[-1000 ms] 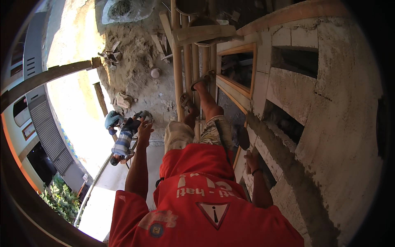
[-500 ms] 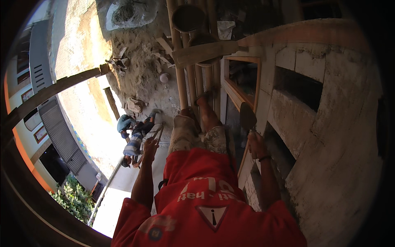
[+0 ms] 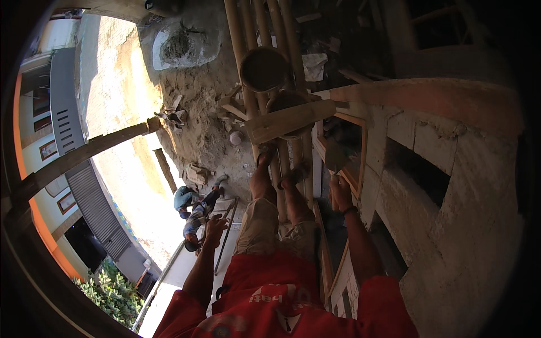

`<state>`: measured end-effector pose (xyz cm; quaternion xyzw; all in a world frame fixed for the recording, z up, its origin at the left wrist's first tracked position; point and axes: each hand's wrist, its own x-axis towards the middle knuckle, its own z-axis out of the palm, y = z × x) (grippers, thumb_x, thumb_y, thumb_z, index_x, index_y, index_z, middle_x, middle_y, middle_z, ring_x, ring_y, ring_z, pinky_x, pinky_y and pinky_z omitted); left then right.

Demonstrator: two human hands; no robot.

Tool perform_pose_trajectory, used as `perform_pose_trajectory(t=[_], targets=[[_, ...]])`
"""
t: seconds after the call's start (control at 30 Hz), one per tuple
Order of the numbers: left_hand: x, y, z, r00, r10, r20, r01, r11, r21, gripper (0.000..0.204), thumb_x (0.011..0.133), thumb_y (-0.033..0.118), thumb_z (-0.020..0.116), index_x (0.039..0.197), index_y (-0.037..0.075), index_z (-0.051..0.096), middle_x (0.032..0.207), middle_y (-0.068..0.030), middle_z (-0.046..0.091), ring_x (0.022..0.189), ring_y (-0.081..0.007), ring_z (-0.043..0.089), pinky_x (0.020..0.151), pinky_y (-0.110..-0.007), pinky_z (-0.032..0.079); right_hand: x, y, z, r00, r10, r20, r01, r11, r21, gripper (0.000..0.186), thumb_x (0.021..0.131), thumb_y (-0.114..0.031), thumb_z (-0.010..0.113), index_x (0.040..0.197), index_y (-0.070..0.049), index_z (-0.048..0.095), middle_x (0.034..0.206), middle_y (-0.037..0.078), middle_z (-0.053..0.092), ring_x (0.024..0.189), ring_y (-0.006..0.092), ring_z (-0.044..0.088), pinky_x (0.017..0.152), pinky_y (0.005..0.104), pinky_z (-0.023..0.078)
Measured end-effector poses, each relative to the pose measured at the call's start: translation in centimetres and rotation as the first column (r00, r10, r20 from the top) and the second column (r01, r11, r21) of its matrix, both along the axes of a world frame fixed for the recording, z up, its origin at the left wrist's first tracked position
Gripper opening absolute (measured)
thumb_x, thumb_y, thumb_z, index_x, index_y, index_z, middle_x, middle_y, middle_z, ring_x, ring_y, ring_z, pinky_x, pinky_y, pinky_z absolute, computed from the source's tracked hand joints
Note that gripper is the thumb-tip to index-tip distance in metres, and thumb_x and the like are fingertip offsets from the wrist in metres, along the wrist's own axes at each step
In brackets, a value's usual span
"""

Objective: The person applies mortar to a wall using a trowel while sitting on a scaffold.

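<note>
I stand on lengthwise bamboo poles (image 3: 235, 34), my feet apart on them. My right hand (image 3: 340, 193) grips a trowel (image 3: 336, 155), its blade raised beside a wooden window frame (image 3: 359, 166) in the rough wall (image 3: 428, 236). My left hand (image 3: 216, 225) is held out at my left with loosely bent fingers apart and nothing visible in it. Ahead of my feet, a dark round bucket (image 3: 264, 69) rests on the poles, and a second bucket (image 3: 284, 101) is partly covered by a crosswise board (image 3: 290, 119).
Below left, two people (image 3: 186, 197) bend near metal bars (image 3: 224, 248). Sand (image 3: 200, 146) and a pale mortar patch (image 3: 186, 48) lie on the ground beyond. A dark beam (image 3: 90, 151) crosses on the left, above a sunlit yard; plants (image 3: 107, 293) grow at lower left.
My feet have shifted along the poles, and the buckets and board now appear lower in view. The trowel has risen upward beside the window frame in my right hand.
</note>
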<state>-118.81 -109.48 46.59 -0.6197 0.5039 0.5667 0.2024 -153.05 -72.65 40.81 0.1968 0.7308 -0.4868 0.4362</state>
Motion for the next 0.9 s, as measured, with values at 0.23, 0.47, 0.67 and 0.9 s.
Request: perform_pose_trajectory(t=[0.23, 0.47, 0.67, 0.9], targets=[[2.6, -3.2, -4.8, 0.993, 0.040, 0.109, -0.047, 0.997, 0.066, 0.051, 0.091, 0.022, 0.067, 0.133, -0.001, 0.048, 0.103, -0.0109, 0.066, 0.084, -0.0202, 0.069, 0.067, -0.030, 0.054, -11.1, -14.4, -14.9, 0.995, -0.020, -0.098, 0.022, 0.999, 0.024, 0.032, 0.086, -0.018, 0.062, 0.115, -0.002, 0.061, 0.071, 0.006, 0.057, 0.054, 0.0160, 0.057, 0.050, 0.0334, 0.048], [11.3, -4.4, -5.0, 0.893, 0.195, 0.406, -0.240, 0.969, 0.063, 0.048, 0.093, 0.007, 0.058, 0.137, -0.001, 0.042, 0.106, -0.0156, 0.067, 0.079, -0.0256, 0.071, 0.055, -0.028, 0.051, -21.8, -23.4, -31.6, 0.987, -0.134, -0.093, 0.130, 0.990, -0.053, 0.031, 0.084, -0.017, 0.065, 0.112, -0.006, 0.055, 0.079, 0.004, 0.054, 0.061, 0.0155, 0.057, 0.053, 0.0357, 0.048], [13.1, -2.9, -3.6, 0.829, 0.294, 0.476, -0.339, 0.941, 0.011, 0.050, 0.091, 0.008, 0.062, 0.137, -0.001, 0.045, 0.103, -0.0149, 0.069, 0.076, -0.0224, 0.070, 0.056, -0.029, 0.049, -23.3, -28.4, -33.2, 0.964, -0.254, 0.077, 0.265, 0.924, -0.274, 0.027, 0.082, -0.015, 0.067, 0.104, -0.007, 0.054, 0.079, 0.003, 0.054, 0.061, 0.0155, 0.057, 0.050, 0.0344, 0.048], [11.0, -2.9, -5.7, 0.905, 0.213, 0.367, -0.280, 0.950, 0.138, 0.047, 0.092, 0.010, 0.061, 0.135, -0.001, 0.045, 0.106, -0.0153, 0.068, 0.085, -0.0275, 0.071, 0.062, -0.030, 0.052, -19.5, -28.1, -36.3, 0.857, -0.151, -0.493, 0.173, 0.985, -0.002, 0.050, 0.079, -0.016, 0.070, 0.126, -0.006, 0.057, 0.084, 0.010, 0.062, 0.065, 0.0239, 0.062, 0.059, 0.0368, 0.053]])
